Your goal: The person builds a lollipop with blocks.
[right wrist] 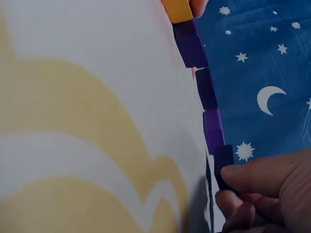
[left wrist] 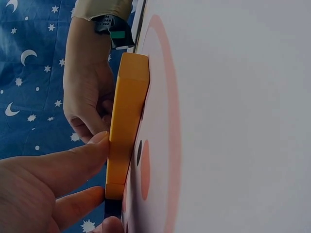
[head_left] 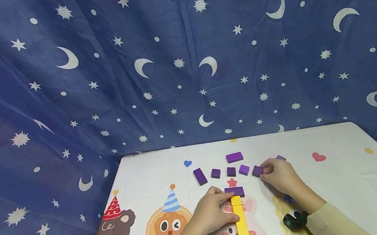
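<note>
My right hand (head_left: 281,174) pinches a small purple block (head_left: 257,171) between thumb and fingers, at the right end of a row of purple blocks. In the right wrist view the thumb lies across that dark purple block (right wrist: 223,158). My left hand (head_left: 211,211) rests beside a long yellow block (head_left: 242,225). Its thumb touches the long block's side, and its index finger reaches the small yellow block (head_left: 236,200), which sits end to end between the long one and a purple block (head_left: 234,191). In the left wrist view the long yellow block (left wrist: 127,111) lies flat on the cloth.
Small purple blocks (head_left: 215,173) form the row, with a longer tilted one (head_left: 200,176) at its left. Another purple block (head_left: 234,157) lies behind. A purple block (head_left: 280,157) is partly hidden behind my right hand. A starry blue curtain (head_left: 181,73) borders the printed white tablecloth (head_left: 352,181).
</note>
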